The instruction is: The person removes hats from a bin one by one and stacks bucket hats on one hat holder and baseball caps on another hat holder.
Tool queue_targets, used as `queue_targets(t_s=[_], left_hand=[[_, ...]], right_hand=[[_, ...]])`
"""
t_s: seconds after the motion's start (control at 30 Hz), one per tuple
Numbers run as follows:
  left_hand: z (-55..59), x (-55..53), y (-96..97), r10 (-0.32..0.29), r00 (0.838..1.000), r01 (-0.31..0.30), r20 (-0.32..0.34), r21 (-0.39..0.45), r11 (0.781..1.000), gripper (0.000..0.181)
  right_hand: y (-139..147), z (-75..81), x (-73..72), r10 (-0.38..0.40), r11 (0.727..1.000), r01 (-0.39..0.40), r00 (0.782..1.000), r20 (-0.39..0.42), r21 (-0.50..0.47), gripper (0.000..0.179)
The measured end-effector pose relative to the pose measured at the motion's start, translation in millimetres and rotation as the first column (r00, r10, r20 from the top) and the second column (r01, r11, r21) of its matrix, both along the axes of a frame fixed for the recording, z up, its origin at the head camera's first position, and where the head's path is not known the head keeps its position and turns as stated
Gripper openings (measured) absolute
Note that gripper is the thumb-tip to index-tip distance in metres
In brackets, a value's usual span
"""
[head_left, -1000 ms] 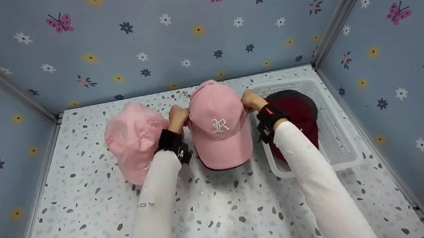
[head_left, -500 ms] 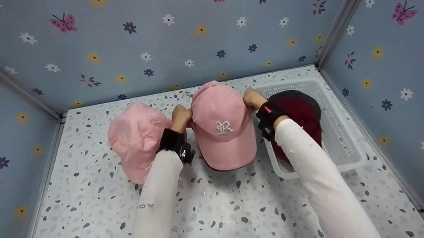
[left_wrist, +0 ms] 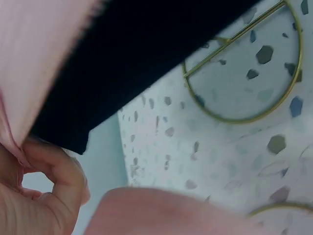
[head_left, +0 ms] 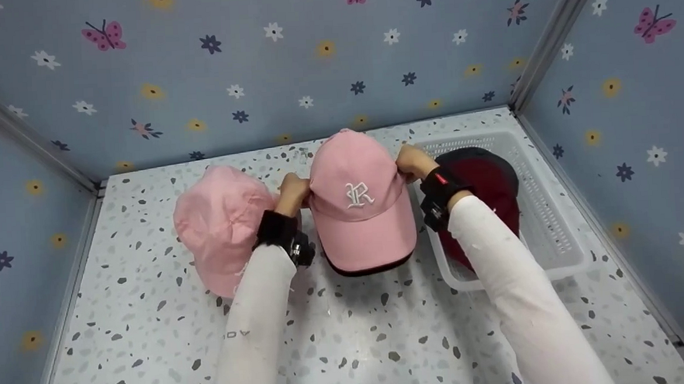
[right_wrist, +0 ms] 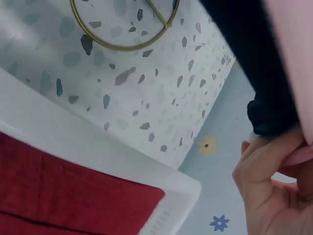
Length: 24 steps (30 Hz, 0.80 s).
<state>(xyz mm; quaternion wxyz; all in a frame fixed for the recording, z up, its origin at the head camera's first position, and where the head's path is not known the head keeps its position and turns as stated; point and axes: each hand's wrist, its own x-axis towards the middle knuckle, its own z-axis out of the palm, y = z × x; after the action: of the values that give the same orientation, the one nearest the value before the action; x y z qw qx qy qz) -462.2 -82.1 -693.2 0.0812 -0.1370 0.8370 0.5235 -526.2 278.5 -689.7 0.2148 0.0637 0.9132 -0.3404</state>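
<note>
A pink baseball cap (head_left: 357, 200) with a white embroidered letter R and a dark underside is held between both hands, its brim toward me. My left hand (head_left: 292, 190) pinches its left edge. On the opposite edge, my right hand (head_left: 415, 162) pinches the cap. Both wrist views show bent fingers on the edge, beside the dark underside (left_wrist: 127, 63). Below the cap a gold wire ring (left_wrist: 239, 121) with a crossbar lies on the table; the cap hides it in the head view. A second pink cap (head_left: 220, 213) sits left of my left hand.
A white plastic basket (head_left: 553, 204) on the right holds a dark red cap (head_left: 476, 179) with a dark grey edge, partly under my right forearm. Part of another gold ring (left_wrist: 281, 205) shows in the left wrist view. Flower-patterned walls (head_left: 287, 48) enclose the speckled table (head_left: 350, 344).
The held cap has tilted slightly, its letter sitting a little higher and more dark brim edge showing. Both hands keep their hold. The head view has shifted slightly.
</note>
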Motion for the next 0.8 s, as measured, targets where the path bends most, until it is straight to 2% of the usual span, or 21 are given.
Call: queue_targets(t_s=[0.1, 0.17, 0.2, 0.23, 0.27, 0.3, 0.37, 0.4, 0.43, 0.53, 0.57, 0.63, 0.67, 0.7, 0.77, 0.8], left_hand=[[6.7, 14.8, 6.8, 0.023, 0.999, -0.026, 0.023, 0.140, 0.990, 0.033], [8.5, 18.9, 9.6, 0.041, 0.998, -0.046, 0.044, 0.141, 0.989, 0.028], [6.7, 18.9, 9.1, 0.037, 0.998, -0.043, 0.044, 0.131, 0.990, 0.027], [7.9, 20.6, 10.2, 0.050, 0.998, -0.055, 0.044, 0.117, 0.992, 0.025], [25.1, 33.1, 12.7, 0.053, 0.998, -0.058, 0.044, 0.100, 0.993, 0.019], [40.5, 44.1, 15.1, 0.059, 0.997, -0.064, 0.046, 0.096, 0.993, 0.015], [67.1, 63.3, 18.7, 0.070, 0.996, -0.076, 0.057, 0.103, 0.992, 0.008], [79.3, 72.3, 19.7, 0.071, 0.995, -0.079, 0.065, 0.124, 0.989, 0.006], [86.9, 78.0, 21.3, 0.085, 0.994, -0.094, 0.064, 0.143, 0.985, 0.006], [100.5, 93.3, 22.5, 0.104, 0.994, -0.104, 0.015, 0.234, 0.967, 0.016], [101.1, 95.7, 23.1, 0.122, 0.993, -0.119, 0.003, 0.257, 0.959, 0.016], [108.0, 104.8, 23.7, 0.152, 0.988, -0.145, -0.004, 0.277, 0.950, 0.018], [110.4, 106.9, 24.2, 0.159, 0.987, -0.154, 0.008, 0.298, 0.942, 0.017], [117.0, 114.1, 25.6, 0.179, 0.984, -0.167, -0.006, 0.340, 0.926, 0.015], [145.5, 133.9, 32.1, 0.223, 0.974, -0.221, 0.033, 0.344, 0.912, 0.014], [163.0, 146.4, 34.9, 0.239, 0.970, -0.239, 0.045, 0.355, 0.904, 0.015]], right_hand=[[2.0, -1.5, 7.1, -0.010, 0.999, 0.010, 1.000, 0.018, -0.033, 0.006], [0.8, -0.5, 13.5, -0.018, 0.997, 0.020, 0.999, 0.035, -0.071, 0.006], [-1.8, 4.8, 20.4, -0.040, 0.993, 0.045, 0.998, 0.048, -0.112, 0.009], [1.1, -7.6, 13.2, -0.053, 0.990, 0.059, 0.997, 0.050, -0.126, 0.011], [2.0, -12.3, 11.7, -0.051, 0.991, 0.056, 0.998, 0.041, -0.125, 0.011], [0.8, -10.8, 14.6, -0.047, 0.991, 0.050, 0.998, 0.030, -0.124, 0.011], [-4.0, -0.1, 25.1, -0.047, 0.989, 0.050, 0.999, 0.023, -0.141, 0.012], [-7.2, 8.7, 32.7, -0.054, 0.986, 0.057, 0.998, 0.021, -0.154, 0.014], [-10.6, 19.3, 41.4, -0.062, 0.983, 0.065, 0.998, 0.024, -0.171, 0.016], [-20.1, 59.8, 73.3, -0.061, 0.969, 0.068, 0.997, 0.038, -0.237, 0.024], [-25.7, 82.8, 89.7, -0.061, 0.967, 0.073, 0.996, 0.059, -0.245, 0.027], [-33.6, 115.8, 117.1, -0.070, 0.950, 0.085, 0.996, 0.061, -0.299, 0.031], [-36.4, 132.5, 131.9, -0.077, 0.932, 0.091, 0.996, 0.054, -0.350, 0.032], [-41.8, 153.2, 149.2, -0.101, 0.920, 0.116, 0.993, 0.060, -0.374, 0.034], [-53.1, 194.1, 182.9, -0.151, 0.895, 0.170, 0.985, 0.079, -0.413, 0.036], [-56.7, 205.8, 194.6, -0.175, 0.878, 0.190, 0.982, 0.075, -0.438, 0.036]])
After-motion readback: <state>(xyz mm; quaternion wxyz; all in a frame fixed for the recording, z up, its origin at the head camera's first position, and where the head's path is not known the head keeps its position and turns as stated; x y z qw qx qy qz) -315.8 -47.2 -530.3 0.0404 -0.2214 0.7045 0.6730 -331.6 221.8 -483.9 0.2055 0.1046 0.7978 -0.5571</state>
